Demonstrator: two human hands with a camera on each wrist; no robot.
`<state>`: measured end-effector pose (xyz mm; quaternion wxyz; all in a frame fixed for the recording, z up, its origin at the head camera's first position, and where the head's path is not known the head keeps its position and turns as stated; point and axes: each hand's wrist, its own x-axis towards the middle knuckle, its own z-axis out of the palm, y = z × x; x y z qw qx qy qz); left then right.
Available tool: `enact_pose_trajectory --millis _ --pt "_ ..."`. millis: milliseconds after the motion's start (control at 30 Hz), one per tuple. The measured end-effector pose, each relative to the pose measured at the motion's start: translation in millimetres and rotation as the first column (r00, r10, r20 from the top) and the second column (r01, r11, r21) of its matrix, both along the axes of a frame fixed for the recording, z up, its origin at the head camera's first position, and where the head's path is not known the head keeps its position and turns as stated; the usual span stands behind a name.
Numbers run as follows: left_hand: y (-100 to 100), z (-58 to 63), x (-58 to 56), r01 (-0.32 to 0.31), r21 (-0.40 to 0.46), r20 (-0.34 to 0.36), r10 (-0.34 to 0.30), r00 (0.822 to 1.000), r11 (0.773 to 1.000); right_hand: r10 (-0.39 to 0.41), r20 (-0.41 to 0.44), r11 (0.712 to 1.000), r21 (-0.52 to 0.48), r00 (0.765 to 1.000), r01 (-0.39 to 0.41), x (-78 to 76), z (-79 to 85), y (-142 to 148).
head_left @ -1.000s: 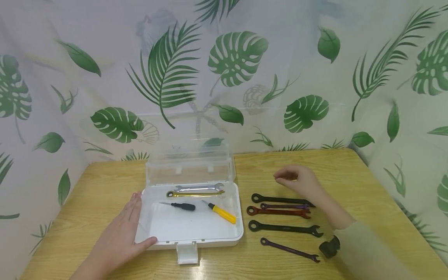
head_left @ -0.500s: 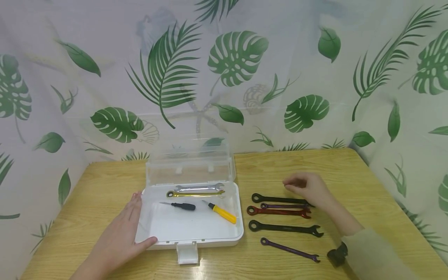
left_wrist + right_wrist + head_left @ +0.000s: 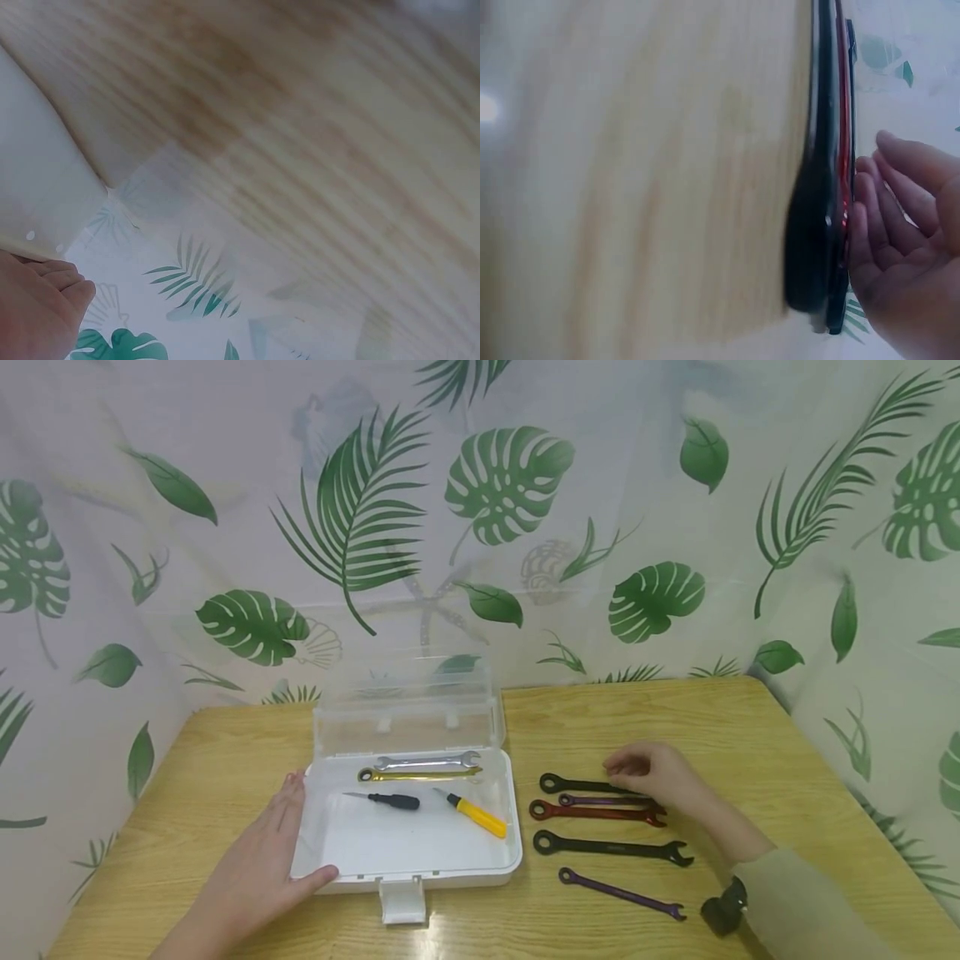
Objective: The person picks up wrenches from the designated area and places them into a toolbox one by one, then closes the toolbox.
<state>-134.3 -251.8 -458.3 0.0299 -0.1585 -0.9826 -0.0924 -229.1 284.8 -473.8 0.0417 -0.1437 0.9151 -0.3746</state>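
Inside white case [image 3: 375, 847], two wrenches [image 3: 423, 763] [image 3: 420, 776], black tool [image 3: 397, 802], yellow tool [image 3: 482, 818], both hands [image 3: 258, 852] [image 3: 660, 777] unclenched

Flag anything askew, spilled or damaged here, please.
The nearest purple wrench slants out of line with the black wrench beside it. In the box, the yellow tool also lies askew. No spill or damage shows.

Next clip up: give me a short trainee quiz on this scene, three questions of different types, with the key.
1. Which hand rests against the white case: A) left, B) right, C) both?
2. True or false: the clear lid of the case stands open.
3. Name the colours of the two wrenches inside the case.

Key: 1. A, the left hand. 2. True. 3. Silver and gold.
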Motion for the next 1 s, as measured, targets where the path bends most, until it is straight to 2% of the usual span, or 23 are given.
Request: enact_pose_trajectory --millis 167,467,667,1000 --pt "-0.3 -0.4 -0.8 0.004 0.001 -0.009 -0.004 1.000 1.000 0.022 0.055 1.000 -0.015 0.998 -0.021 -0.4 -4.0 0.2" --pt "0.7 -0.1 -0.5 -0.001 -0.002 -0.006 0.001 1.000 1.000 0.032 0.079 0.999 -0.007 0.996 -0.031 1.1 -6.1 -1.7" --pt "1.0 0.8 -0.3 0.002 -0.001 -0.002 -0.002 1.000 1.000 0.031 0.062 0.999 0.017 0.998 -0.032 0.5 -5.9 -2.2" --pt "0.1 1.1 -0.4 0.011 -0.002 -0.003 -0.011 1.000 1.000 0.072 0.006 0.989 0.131 0.997 -0.073 -0.8 -0.7 -5.1"
